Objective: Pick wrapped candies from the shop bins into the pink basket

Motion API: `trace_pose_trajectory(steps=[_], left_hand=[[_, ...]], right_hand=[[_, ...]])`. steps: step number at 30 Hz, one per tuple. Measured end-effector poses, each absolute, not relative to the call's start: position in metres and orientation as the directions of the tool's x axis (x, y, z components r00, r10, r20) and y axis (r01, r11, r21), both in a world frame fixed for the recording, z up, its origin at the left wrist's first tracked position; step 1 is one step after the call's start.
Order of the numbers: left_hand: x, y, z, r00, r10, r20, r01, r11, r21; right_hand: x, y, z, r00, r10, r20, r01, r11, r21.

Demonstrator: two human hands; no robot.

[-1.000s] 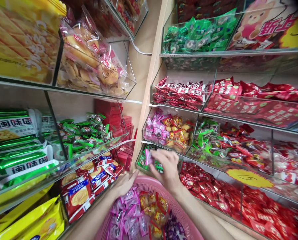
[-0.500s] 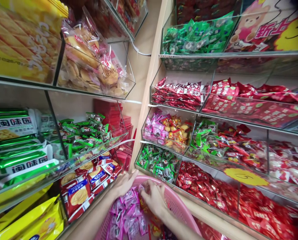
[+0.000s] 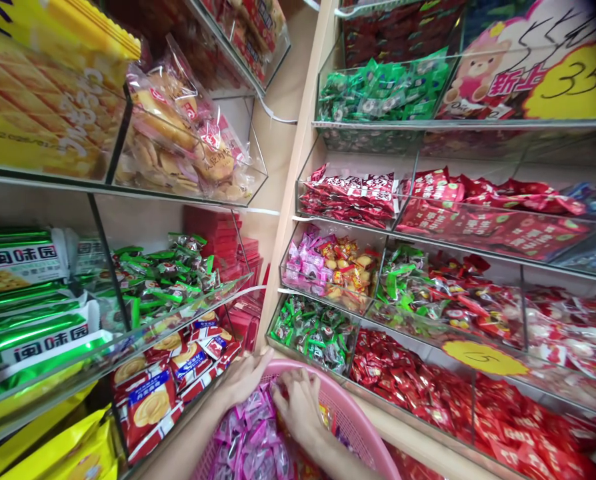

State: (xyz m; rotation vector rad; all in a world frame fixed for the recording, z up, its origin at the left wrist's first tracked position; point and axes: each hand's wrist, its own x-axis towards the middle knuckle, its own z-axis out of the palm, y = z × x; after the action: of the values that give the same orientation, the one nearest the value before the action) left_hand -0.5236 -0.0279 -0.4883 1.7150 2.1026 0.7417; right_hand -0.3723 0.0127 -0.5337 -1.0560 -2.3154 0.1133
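Observation:
A pink plastic basket (image 3: 363,417) with perforated walls sits low in the middle. Purple-wrapped candies (image 3: 251,433) fill its left part, and red-and-yellow packets (image 3: 327,416) show at the right. My left hand (image 3: 248,379) lies over the basket's left rim and grips it, with its fingers towards the far edge. Inside the basket, my right hand (image 3: 297,400) is closed, its fingertips bent down beside the purple candies. What those fingertips hold, if anything, is hidden.
Just beyond the rim is a bin of green-wrapped candies (image 3: 313,330), with red-wrapped candies (image 3: 413,380) to its right. Higher sits a bin of purple and yellow candies (image 3: 331,263). Biscuit packs (image 3: 151,403) fill the left shelf. A wooden post (image 3: 291,180) divides the shelves.
My right hand has shifted slightly left and towards the purple candies, fingers bent further down. My left hand stays at the rim. The view has tilted up a little.

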Motion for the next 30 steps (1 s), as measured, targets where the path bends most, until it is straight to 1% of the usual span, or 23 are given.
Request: trace_pose_trajectory(steps=[2,4,7,10,13,15,18,20,22,24,26,28,30], left_hand=[[-0.524,-0.027,-0.49,-0.215,0.973,0.081,0.803,0.129,0.582],[-0.525,-0.026,-0.491,-0.204,0.975,0.086,0.803,0.117,0.585],[-0.526,-0.025,-0.491,-0.196,0.976,0.089,0.799,0.107,0.592],[-0.527,-0.026,-0.49,-0.188,0.978,0.09,0.8,0.099,0.591],[-0.527,-0.028,-0.49,-0.182,0.979,0.092,0.792,0.09,0.604],[-0.528,-0.028,-0.491,-0.181,0.979,0.097,0.785,0.084,0.614],[-0.528,-0.028,-0.492,-0.179,0.98,0.092,0.783,0.085,0.617],[-0.528,-0.028,-0.492,-0.189,0.978,0.085,0.784,0.098,0.613],[-0.527,-0.028,-0.491,-0.202,0.976,0.083,0.787,0.111,0.607],[-0.527,-0.029,-0.49,-0.207,0.975,0.082,0.791,0.117,0.6],[-0.527,-0.029,-0.49,-0.203,0.975,0.086,0.796,0.113,0.595],[-0.526,-0.029,-0.489,-0.195,0.977,0.09,0.797,0.104,0.595],[-0.526,-0.029,-0.489,-0.189,0.978,0.09,0.797,0.1,0.596]], right_hand=[[-0.37,0.012,-0.521,-0.523,0.679,0.515,0.644,0.711,-0.283],[-0.366,0.013,-0.496,-0.536,0.605,0.589,0.607,0.761,-0.229],[-0.36,0.019,-0.442,-0.522,0.438,0.732,0.541,0.833,-0.113],[-0.357,0.034,-0.387,-0.428,0.362,0.828,0.59,0.806,-0.048],[-0.357,0.055,-0.354,-0.323,0.379,0.867,0.723,0.69,-0.032],[-0.358,0.068,-0.345,-0.274,0.427,0.862,0.781,0.622,-0.059],[-0.36,0.08,-0.34,-0.214,0.476,0.853,0.806,0.58,-0.121],[-0.361,0.083,-0.337,-0.183,0.484,0.856,0.814,0.562,-0.144],[-0.361,0.085,-0.333,-0.175,0.526,0.832,0.825,0.54,-0.167],[-0.359,0.086,-0.329,-0.198,0.6,0.775,0.821,0.533,-0.202],[-0.357,0.087,-0.326,-0.233,0.638,0.734,0.797,0.557,-0.231],[-0.356,0.087,-0.326,-0.253,0.618,0.744,0.763,0.6,-0.239],[-0.354,0.088,-0.328,-0.256,0.566,0.783,0.727,0.647,-0.23]])
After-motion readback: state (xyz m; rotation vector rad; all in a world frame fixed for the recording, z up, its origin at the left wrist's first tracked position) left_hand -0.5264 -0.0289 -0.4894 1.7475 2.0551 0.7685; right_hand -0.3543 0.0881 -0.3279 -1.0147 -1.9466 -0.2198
